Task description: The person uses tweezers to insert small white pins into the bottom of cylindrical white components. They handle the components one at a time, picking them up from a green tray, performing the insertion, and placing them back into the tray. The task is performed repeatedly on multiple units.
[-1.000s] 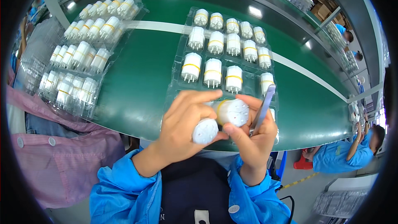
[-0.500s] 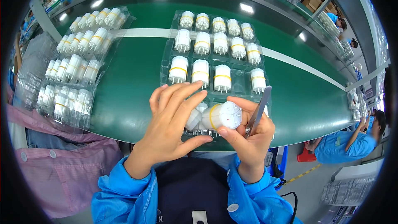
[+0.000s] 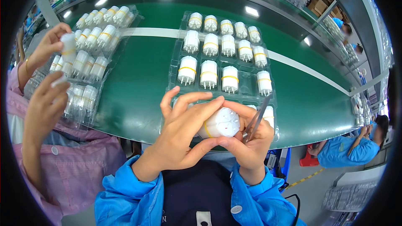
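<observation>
Both hands meet at chest height over the belt's near edge: we see the left hand (image 3: 182, 136) wrapped around a white cylindrical part (image 3: 218, 122) with a yellow band, and the right hand (image 3: 250, 140) pinching its end while gripping metal tweezers (image 3: 256, 119). We judge the part light, rigid, smooth plastic, best held by the body, clear of its pins. Beyond it, a clear blister tray (image 3: 247, 86) holds matching parts on the green conveyor (image 3: 138, 88).

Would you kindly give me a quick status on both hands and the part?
Left hand and right hand both grip one white bulb. Right hand also holds tweezers. Tray just beyond; nothing blocking.
</observation>
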{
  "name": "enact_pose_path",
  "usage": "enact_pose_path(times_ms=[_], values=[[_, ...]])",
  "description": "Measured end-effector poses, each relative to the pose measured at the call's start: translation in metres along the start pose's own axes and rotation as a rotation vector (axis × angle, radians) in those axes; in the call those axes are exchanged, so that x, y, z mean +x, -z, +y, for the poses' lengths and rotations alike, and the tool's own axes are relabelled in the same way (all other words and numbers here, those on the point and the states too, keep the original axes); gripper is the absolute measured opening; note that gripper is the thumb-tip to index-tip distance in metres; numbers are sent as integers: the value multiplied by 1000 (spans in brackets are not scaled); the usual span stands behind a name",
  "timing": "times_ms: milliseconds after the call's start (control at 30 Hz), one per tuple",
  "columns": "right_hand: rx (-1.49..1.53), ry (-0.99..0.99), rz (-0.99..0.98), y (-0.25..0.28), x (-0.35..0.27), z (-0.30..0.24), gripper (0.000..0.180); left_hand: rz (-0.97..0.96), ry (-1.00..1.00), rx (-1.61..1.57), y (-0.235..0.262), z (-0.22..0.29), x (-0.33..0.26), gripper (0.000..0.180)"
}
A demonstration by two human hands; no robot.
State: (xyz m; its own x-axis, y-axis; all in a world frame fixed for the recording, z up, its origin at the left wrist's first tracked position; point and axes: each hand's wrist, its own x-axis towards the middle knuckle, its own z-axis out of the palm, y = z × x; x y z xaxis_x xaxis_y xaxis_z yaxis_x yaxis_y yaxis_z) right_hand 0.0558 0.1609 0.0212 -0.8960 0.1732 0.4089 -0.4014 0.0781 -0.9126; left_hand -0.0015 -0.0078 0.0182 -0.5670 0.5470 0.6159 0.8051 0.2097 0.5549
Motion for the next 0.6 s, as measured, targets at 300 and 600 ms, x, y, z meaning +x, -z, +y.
enact_pose_path(times_ms=[300, 600], values=[[-53, 146, 323, 10, 5, 6, 53, 236, 32, -57, -7, -7, -9, 63], [528, 17, 176, 9, 4, -3, 27, 369, 69, -96, -13, -7, -12, 66]])
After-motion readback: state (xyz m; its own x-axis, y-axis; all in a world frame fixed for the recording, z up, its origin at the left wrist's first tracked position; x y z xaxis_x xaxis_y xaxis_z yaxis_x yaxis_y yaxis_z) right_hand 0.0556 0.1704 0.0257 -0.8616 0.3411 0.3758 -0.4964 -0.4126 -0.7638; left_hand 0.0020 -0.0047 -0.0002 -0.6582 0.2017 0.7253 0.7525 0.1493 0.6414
